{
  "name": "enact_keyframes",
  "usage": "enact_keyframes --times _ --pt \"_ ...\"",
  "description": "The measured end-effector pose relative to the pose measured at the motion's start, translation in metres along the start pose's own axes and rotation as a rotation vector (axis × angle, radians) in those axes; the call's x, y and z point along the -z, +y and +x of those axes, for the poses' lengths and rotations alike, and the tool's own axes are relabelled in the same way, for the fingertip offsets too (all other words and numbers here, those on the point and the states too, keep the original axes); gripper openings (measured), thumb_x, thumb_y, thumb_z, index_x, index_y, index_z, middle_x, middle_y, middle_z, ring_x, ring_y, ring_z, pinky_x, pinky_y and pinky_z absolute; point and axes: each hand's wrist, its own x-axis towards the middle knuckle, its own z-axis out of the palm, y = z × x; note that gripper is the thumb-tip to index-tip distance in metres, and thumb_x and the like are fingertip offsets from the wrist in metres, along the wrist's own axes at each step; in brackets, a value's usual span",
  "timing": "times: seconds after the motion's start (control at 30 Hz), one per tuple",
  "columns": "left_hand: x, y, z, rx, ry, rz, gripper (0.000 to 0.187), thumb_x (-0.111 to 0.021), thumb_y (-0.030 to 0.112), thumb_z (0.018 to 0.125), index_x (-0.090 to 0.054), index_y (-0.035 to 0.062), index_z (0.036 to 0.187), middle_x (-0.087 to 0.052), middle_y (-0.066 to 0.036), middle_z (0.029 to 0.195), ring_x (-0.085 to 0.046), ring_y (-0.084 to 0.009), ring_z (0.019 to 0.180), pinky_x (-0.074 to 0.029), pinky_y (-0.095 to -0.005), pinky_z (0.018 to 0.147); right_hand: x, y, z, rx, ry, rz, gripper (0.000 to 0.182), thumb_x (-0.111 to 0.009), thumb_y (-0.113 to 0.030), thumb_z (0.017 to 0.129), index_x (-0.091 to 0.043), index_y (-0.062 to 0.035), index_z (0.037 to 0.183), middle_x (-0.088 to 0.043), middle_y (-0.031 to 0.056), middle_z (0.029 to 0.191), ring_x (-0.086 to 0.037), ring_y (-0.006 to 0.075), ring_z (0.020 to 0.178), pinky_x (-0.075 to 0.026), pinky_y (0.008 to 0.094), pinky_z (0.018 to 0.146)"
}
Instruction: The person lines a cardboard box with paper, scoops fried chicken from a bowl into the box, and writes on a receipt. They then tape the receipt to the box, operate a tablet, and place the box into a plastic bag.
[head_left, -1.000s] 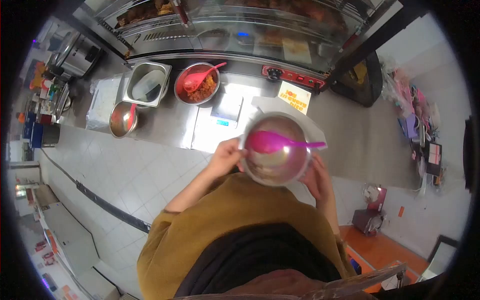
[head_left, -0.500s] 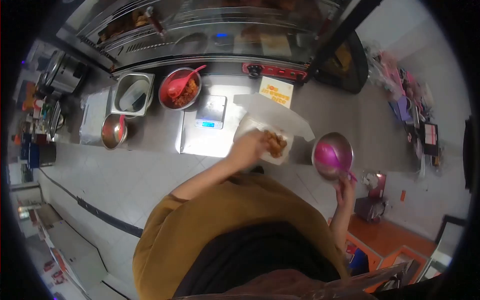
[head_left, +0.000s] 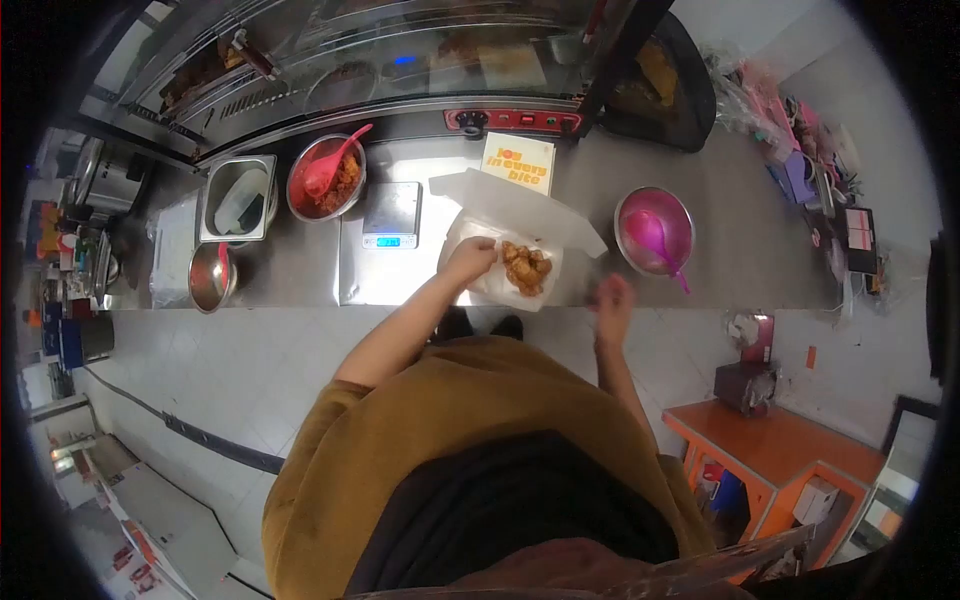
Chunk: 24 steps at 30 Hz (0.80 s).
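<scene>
A white takeaway box (head_left: pixel 460 225) lies with its lid raised on the counter, and pieces of browned fried chicken (head_left: pixel 527 270) sit inside it. Over the left part of the box, my left hand (head_left: pixel 470 262) has its fingertips pinched together beside the chicken; what they grip, if anything, is too small to make out. My right hand (head_left: pixel 612 297) is at the counter's front edge, between the box and a steel bowl (head_left: pixel 683 215). Motion smears its fingers. A pink spoon (head_left: pixel 650 230) rests in that bowl, which stands apart from the hand.
Left of the box are a digital scale (head_left: pixel 391 212), a bowl of red-sauced food (head_left: pixel 345 190) with a red spoon, a square steel container (head_left: pixel 240 195) and a smaller bowl (head_left: pixel 212 280). A printed card (head_left: pixel 518 163) and a glass display case (head_left: pixel 400 85) stand behind.
My right hand has let go of the bowl with the pink spoon, which now stands on the counter, and moved left toward the box. My left hand has drawn back from the chicken.
</scene>
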Motion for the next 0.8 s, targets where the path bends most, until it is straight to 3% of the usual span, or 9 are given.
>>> enact_keyframes --times 0.03,0.1,0.2,0.47,0.57,0.67,0.8 --pt "-0.001 0.001 0.002 0.067 -0.033 -0.162 0.039 -0.051 0.009 0.076 -0.058 -0.0022 0.112 -0.063 -0.008 0.092 -0.059 -0.0158 0.079 -0.047 -0.0261 0.073 -0.012 -0.002 -0.006 -0.076 -0.223 -0.009 0.037 -0.052 -0.016 0.089 -0.044 -0.0089 0.125 -0.053 0.0045 0.108 -0.055 0.0158 0.091 -0.052 0.0317 0.071" --pt "-0.003 0.004 -0.001 0.151 -0.093 -0.382 0.042 -0.049 0.004 0.073 -0.057 -0.0035 0.114 -0.062 -0.008 0.096 -0.058 -0.0148 0.083 -0.047 -0.0249 0.075 -0.032 -0.013 -0.015 -0.262 -0.388 0.175 0.038 -0.049 -0.013 0.089 -0.045 -0.0095 0.126 -0.052 0.0058 0.116 -0.054 0.0168 0.098 -0.052 0.0310 0.071" --pt "-0.004 0.020 -0.012 0.172 -0.159 -0.511 0.047 -0.045 -0.001 0.071 -0.055 -0.0044 0.116 -0.060 -0.010 0.103 -0.058 -0.0167 0.090 -0.046 -0.0262 0.080 -0.043 -0.010 -0.010 -0.287 -0.482 0.125 0.045 -0.049 -0.014 0.089 -0.041 -0.0103 0.132 -0.048 0.0061 0.124 -0.050 0.0170 0.103 -0.051 0.0308 0.071" --pt "-0.014 0.044 -0.041 0.056 -0.276 -0.639 0.060 -0.044 0.001 0.067 -0.044 -0.0031 0.127 -0.055 -0.010 0.115 -0.053 -0.0199 0.104 -0.039 -0.0296 0.093 -0.054 -0.026 -0.004 -0.222 -0.548 0.074 0.047 -0.045 -0.005 0.089 -0.040 -0.0115 0.135 -0.049 0.0069 0.124 -0.051 0.0153 0.105 -0.049 0.0260 0.072" --pt "-0.020 0.029 -0.028 0.012 -0.335 -0.701 0.061 -0.047 0.009 0.069 -0.039 0.0016 0.129 -0.047 -0.007 0.126 -0.041 -0.0187 0.119 -0.029 -0.0339 0.102 -0.060 -0.026 -0.004 -0.212 -0.539 0.071 0.048 -0.044 -0.004 0.089 -0.040 -0.0114 0.135 -0.050 0.0066 0.124 -0.053 0.0134 0.101 -0.047 0.0221 0.069" --pt "-0.022 0.069 -0.058 0.117 -0.263 -0.733 0.055 -0.048 0.021 0.074 -0.039 0.0063 0.127 -0.035 -0.005 0.135 -0.027 -0.0174 0.128 -0.016 -0.0383 0.107 -0.061 -0.023 0.001 -0.191 -0.589 0.105 0.048 -0.043 -0.004 0.089 -0.039 -0.0126 0.136 -0.051 0.0053 0.123 -0.054 0.0114 0.097 -0.045 0.0193 0.068" --pt "-0.020 0.059 -0.049 0.168 -0.248 -0.694 0.056 -0.045 0.037 0.081 -0.036 0.0095 0.129 -0.025 -0.006 0.143 -0.017 -0.0198 0.133 -0.008 -0.0413 0.109 -0.061 -0.031 0.004 -0.203 -0.594 0.064 0.048 -0.042 -0.004 0.090 -0.039 -0.0139 0.136 -0.052 0.0044 0.122 -0.054 0.0100 0.096 -0.044 0.0182 0.066"
